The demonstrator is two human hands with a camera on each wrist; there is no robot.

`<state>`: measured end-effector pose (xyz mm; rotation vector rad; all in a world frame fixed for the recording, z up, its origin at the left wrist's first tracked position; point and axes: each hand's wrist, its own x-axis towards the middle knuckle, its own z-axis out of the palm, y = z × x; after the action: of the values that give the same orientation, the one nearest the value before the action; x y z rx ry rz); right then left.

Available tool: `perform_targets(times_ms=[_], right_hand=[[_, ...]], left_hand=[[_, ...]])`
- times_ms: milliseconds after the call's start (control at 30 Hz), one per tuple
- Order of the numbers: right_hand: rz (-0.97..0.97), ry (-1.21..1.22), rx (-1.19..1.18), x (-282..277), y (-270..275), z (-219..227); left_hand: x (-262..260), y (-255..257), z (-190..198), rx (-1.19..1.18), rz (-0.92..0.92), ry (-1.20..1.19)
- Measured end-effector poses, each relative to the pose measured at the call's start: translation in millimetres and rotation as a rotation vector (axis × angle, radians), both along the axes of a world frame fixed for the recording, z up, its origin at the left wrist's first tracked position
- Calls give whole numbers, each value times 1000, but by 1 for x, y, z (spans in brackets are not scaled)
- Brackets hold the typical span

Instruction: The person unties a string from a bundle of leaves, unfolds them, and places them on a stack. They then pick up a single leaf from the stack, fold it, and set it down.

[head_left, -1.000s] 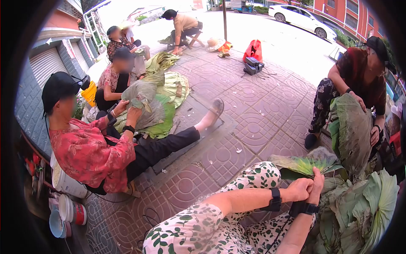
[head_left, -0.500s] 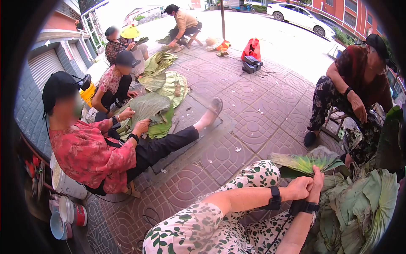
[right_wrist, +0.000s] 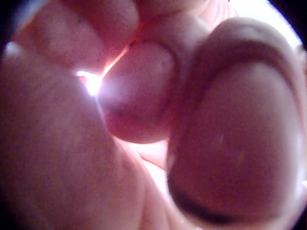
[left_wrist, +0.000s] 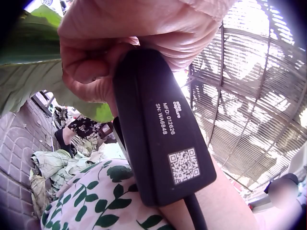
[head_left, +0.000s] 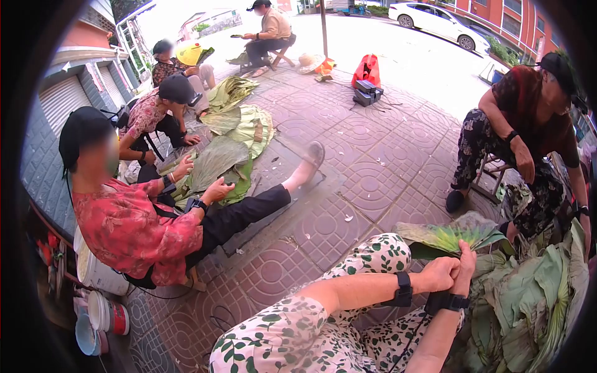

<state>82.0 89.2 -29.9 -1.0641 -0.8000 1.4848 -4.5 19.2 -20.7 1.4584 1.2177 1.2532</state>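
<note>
In the head view, my right hand (head_left: pixel 464 268) grips the gathered base of a folded dried lotus leaf (head_left: pixel 457 235), which fans out to the left above my knee. Curled close against it, my left hand (head_left: pixel 439 274) touches the right one at its base; nothing shows between its fingers. The left wrist view has a hand (left_wrist: pixel 129 38) near the lens, with the leaf (left_wrist: pixel 29 81) behind it and a black wrist camera (left_wrist: pixel 158 129) below. Curled fingers (right_wrist: pixel 235 143) fill the right wrist view.
A heap of lotus leaves (head_left: pixel 519 298) lies beside my right leg. At the right sits a person (head_left: pixel 528 124); a person in a red shirt (head_left: pixel 137 230) sits at the left beside more leaves (head_left: pixel 224 165). Buckets (head_left: pixel 99 311) stand at lower left.
My hands and their leaf stay in place. The person at right has set down a large leaf and reaches to the heap. The red-shirted person has let go of a leaf.
</note>
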Motion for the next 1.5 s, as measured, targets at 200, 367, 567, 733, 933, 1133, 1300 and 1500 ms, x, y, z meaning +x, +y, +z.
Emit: perform_targets(times_ms=[200,367,567,733,933,1133,1300,1500], right_hand=[[4,-6,-8,-1,-2,3],[-19,-10,-14,-2,-4,4],[-11,-17,-11,-1,-4,4],[-16,-41,-26,1,1,-1],[-20,-23,-14,0,-1,-1],[-18,-13,-32,-1,-3,2],[-9,-2,-31,2,1,-4],[-9,1,-22,2,2,-7]], left_hand=[[0,-1,0,9,1,8],[0,0,0,6,3,12],[0,-1,2,-1,2,21],[0,-1,2,-14,4,34],[0,-1,2,-12,-4,-1],[0,-2,1,-26,6,21],[0,-2,2,-32,4,31],[0,-2,2,-35,6,28]])
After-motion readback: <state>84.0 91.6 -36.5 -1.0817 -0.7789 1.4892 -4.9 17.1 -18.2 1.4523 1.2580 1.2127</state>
